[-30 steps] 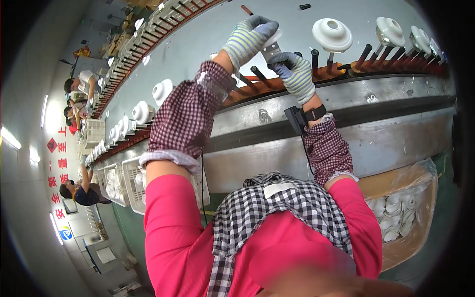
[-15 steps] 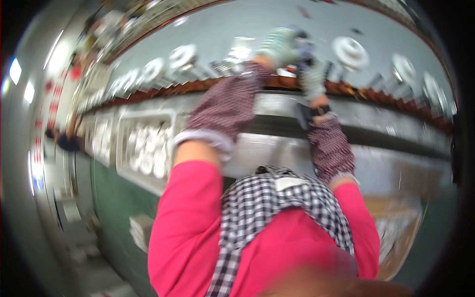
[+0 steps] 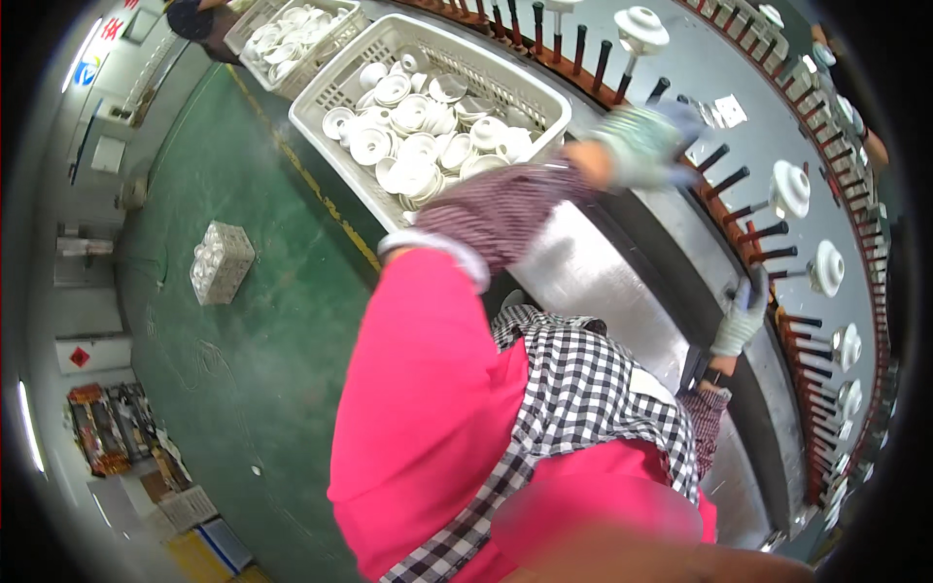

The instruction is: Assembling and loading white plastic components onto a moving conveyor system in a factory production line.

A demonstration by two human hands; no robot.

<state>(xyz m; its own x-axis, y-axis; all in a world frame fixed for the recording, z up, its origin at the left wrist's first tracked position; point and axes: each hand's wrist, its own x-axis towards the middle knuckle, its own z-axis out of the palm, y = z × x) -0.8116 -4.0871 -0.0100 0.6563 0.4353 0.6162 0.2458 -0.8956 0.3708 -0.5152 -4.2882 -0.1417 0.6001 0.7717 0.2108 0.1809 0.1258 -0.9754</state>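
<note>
My left hand (image 3: 646,146), in a pale green glove with bluish fingertips, reaches over the edge of a curved conveyor (image 3: 724,58). It is smeared by motion, and whether its fingers hold anything cannot be made out. Beside those fingertips lies a small shiny, whitish piece (image 3: 724,112). My right hand (image 3: 741,321), gloved alike, is lower right at the conveyor's near edge, fingers apart, with no object visible in it. Upright dark-tipped pegs (image 3: 727,183) line that edge. Several carry white disc-shaped parts (image 3: 789,189), one of them (image 3: 641,31) just beyond my left hand.
A white perforated crate (image 3: 335,87) full of white round parts stands left of my left forearm, with a second crate (image 3: 277,83) behind it. A metal ledge (image 3: 564,262) runs before me. On the green floor (image 3: 282,389) sits a small filled basket (image 3: 228,262).
My hands were close together over the conveyor edge and are now apart, the right one lower at the edge. The view has swung left, bringing the crates and green floor into fuller sight.
</note>
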